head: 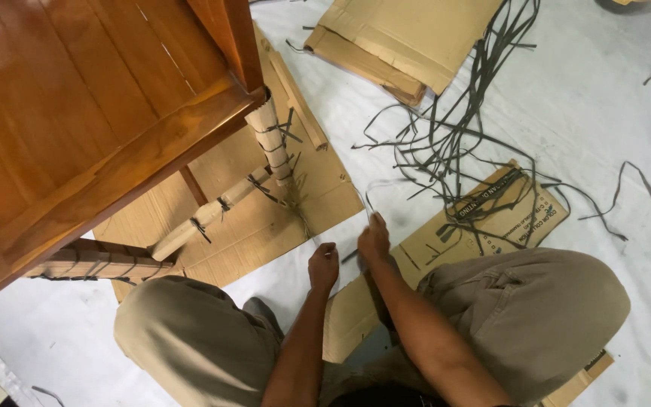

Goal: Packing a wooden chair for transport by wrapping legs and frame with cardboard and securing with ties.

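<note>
1. Where the view begins at nine o'clock, a polished wooden chair (pixel 77 113) fills the upper left, seen from above, standing on flat cardboard (pixel 265 218) laid over a white floor sheet (pixel 612 113).
2. At seven o'clock one chair leg (pixel 96 260) is wrapped in brown paper and bound with dark ties; a paper-wrapped rail (pixel 205 215) runs from it up toward eleven o'clock to a second wrapped leg (pixel 271 139), also tied.
3. Just left of six o'clock the person's left knee (pixel 190 339), in khaki trousers, rests on the floor sheet.
4. Near the centre the left hand (pixel 323 265) is curled into a loose fist, fingers pressed together; what it pinches is too thin to tell, though a strap end seems to lie at it.
5. Just beside it, toward one o'clock, the right hand (pixel 374 240) has its fingertips drawn together, pinching a thin dark strap (pixel 371 197) that rises toward twelve o'clock.
6. That strap leads into a loose tangle of dark straps (pixel 453 128) spread from the centre to one o'clock.
7. At twelve o'clock lies a folded cardboard sheet (pixel 401 38), partly under the tangle.
8. At three o'clock a printed cardboard piece (pixel 506 218) lies under more straps, just above the right knee (pixel 536 316).
</note>
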